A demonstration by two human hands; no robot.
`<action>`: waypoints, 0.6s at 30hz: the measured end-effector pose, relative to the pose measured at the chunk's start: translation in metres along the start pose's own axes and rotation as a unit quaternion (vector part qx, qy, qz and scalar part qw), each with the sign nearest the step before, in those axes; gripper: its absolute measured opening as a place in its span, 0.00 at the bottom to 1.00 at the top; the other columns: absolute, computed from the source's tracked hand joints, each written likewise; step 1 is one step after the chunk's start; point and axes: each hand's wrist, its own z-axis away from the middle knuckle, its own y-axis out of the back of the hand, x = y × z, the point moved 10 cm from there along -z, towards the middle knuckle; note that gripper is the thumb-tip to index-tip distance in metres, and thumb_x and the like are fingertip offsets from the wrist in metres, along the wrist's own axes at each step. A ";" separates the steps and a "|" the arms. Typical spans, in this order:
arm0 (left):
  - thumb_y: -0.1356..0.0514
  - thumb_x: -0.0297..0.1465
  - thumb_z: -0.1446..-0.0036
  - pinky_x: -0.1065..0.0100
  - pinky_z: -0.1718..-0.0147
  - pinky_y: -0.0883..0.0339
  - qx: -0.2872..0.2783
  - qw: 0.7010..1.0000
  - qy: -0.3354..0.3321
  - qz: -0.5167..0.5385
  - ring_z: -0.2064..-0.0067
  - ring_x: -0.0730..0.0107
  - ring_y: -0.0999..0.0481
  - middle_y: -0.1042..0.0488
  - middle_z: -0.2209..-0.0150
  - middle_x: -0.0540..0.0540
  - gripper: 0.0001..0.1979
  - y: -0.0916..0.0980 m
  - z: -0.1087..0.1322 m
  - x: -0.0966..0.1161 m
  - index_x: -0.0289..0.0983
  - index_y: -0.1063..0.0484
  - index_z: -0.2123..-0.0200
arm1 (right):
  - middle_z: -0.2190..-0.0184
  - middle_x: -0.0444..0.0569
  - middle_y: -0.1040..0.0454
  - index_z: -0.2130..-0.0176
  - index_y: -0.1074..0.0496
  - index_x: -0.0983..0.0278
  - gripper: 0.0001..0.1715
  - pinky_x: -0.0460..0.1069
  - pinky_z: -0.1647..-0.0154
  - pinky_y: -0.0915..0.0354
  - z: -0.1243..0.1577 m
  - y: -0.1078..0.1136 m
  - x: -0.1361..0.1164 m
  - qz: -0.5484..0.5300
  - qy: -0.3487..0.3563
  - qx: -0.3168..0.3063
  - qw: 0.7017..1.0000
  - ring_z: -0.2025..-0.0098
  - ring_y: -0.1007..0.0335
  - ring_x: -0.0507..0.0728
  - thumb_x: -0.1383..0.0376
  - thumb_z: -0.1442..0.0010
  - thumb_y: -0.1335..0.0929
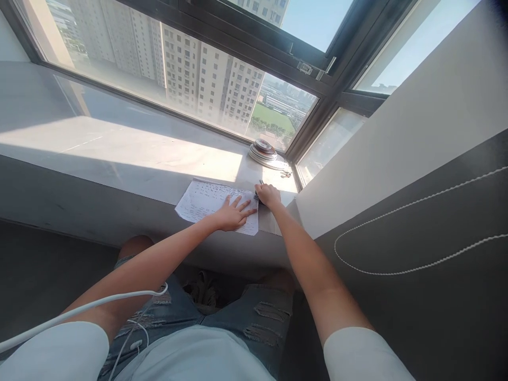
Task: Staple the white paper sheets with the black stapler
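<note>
A sheet of white paper [202, 203] covered in handwritten lines lies on the window sill, its near edge reaching over the sill's front edge. My left hand [234, 214] rests flat on its right part with the fingers spread. At the paper's right edge, my right hand [270, 196] is closed around a thin pen [261, 182], whose upper end sticks out above the fist. A small dark item [256, 196] shows beside that fist, too small to make out. The pen's tip is hidden.
A stack of round, plate-like items [263, 152] stands in the sill's corner by the window, with a small metallic object [286, 174] near it. A beaded blind cord [381, 273] hangs at the right. A white cable [91, 306] crosses my left arm.
</note>
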 end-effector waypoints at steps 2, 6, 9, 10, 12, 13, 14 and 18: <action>0.54 0.41 0.27 0.24 0.31 0.69 -0.005 1.000 0.001 0.004 0.21 0.35 0.63 0.58 0.20 0.49 0.31 -0.001 0.000 -0.001 0.55 0.49 0.23 | 0.51 0.59 0.19 0.54 0.18 0.62 0.30 0.55 0.49 0.32 0.001 0.000 -0.005 0.017 0.010 -0.001 1.000 0.48 0.23 0.66 0.56 0.26 0.45; 0.55 0.42 0.26 0.24 0.31 0.70 -0.007 1.000 -0.002 0.016 0.21 0.35 0.64 0.59 0.20 0.49 0.31 -0.001 -0.001 -0.001 0.55 0.49 0.23 | 0.51 0.59 0.19 0.53 0.18 0.62 0.30 0.55 0.48 0.32 0.005 0.000 -0.014 0.056 0.029 -0.010 0.998 0.48 0.23 0.65 0.57 0.25 0.45; 0.54 0.41 0.27 0.24 0.31 0.70 -0.001 1.000 0.002 0.016 0.21 0.35 0.63 0.57 0.20 0.49 0.31 0.000 -0.001 -0.001 0.55 0.48 0.23 | 0.50 0.59 0.18 0.51 0.18 0.62 0.29 0.54 0.48 0.32 0.009 0.002 -0.017 0.064 0.035 -0.014 0.997 0.47 0.23 0.65 0.57 0.24 0.45; 0.54 0.41 0.27 0.24 0.31 0.70 -0.001 1.000 0.003 0.014 0.21 0.35 0.63 0.57 0.20 0.49 0.31 0.000 -0.001 -0.001 0.55 0.48 0.23 | 0.51 0.60 0.18 0.51 0.18 0.63 0.29 0.54 0.48 0.32 0.010 0.003 -0.018 0.066 0.036 -0.014 0.997 0.47 0.23 0.65 0.57 0.24 0.44; 0.54 0.41 0.26 0.24 0.31 0.70 -0.004 1.000 0.002 0.010 0.21 0.35 0.63 0.58 0.20 0.49 0.31 0.000 0.000 -0.001 0.55 0.49 0.23 | 0.51 0.60 0.18 0.51 0.17 0.63 0.29 0.54 0.48 0.31 0.010 0.003 -0.019 0.071 0.034 -0.012 0.997 0.48 0.22 0.64 0.57 0.24 0.44; 0.55 0.42 0.26 0.24 0.31 0.70 -0.005 1.000 0.002 0.008 0.21 0.35 0.63 0.58 0.20 0.49 0.31 0.000 0.000 0.000 0.55 0.49 0.23 | 0.52 0.60 0.18 0.51 0.17 0.63 0.29 0.54 0.48 0.31 0.010 0.003 -0.019 0.075 0.032 -0.010 0.997 0.48 0.22 0.64 0.57 0.25 0.44; 0.55 0.42 0.26 0.24 0.31 0.71 -0.005 1.000 0.000 0.007 0.21 0.36 0.64 0.58 0.20 0.49 0.31 0.000 0.000 0.000 0.55 0.50 0.23 | 0.52 0.60 0.17 0.51 0.17 0.63 0.29 0.54 0.48 0.31 0.010 0.002 -0.020 0.080 0.030 -0.009 0.996 0.48 0.21 0.64 0.58 0.25 0.44; 0.56 0.42 0.26 0.24 0.31 0.71 -0.005 1.000 0.001 0.011 0.21 0.36 0.64 0.58 0.20 0.47 0.31 0.001 0.000 0.001 0.53 0.50 0.22 | 0.52 0.61 0.17 0.52 0.16 0.65 0.30 0.55 0.48 0.31 0.009 0.002 -0.023 0.096 0.030 -0.002 0.995 0.48 0.21 0.65 0.60 0.25 0.44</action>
